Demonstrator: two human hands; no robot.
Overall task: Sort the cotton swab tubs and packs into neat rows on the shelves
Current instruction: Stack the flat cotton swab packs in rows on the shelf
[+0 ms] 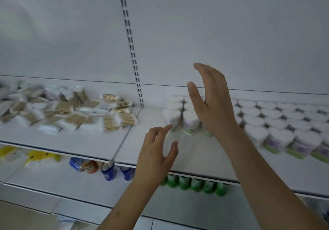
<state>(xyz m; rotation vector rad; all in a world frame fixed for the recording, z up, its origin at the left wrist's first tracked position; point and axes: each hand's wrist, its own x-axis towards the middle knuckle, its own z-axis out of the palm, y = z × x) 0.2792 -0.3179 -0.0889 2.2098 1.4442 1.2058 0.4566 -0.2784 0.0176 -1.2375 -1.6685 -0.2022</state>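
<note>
Motion blur smeared the labels on the heart-lidded tubs [277,115], rowed at the right of the shelf [151,133]; the right hand [211,103] hid several. Loose packs [71,112] lay heaped at left. Both hands were empty, fingers spread: the right raised edge-on, the left hand [156,151] lower before the nearest tubs.

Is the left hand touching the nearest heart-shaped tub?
Cannot tell. In the head view, the left hand has its forefinger tip right at the front-left heart-shaped tub; blur hides any contact or gap.
</note>
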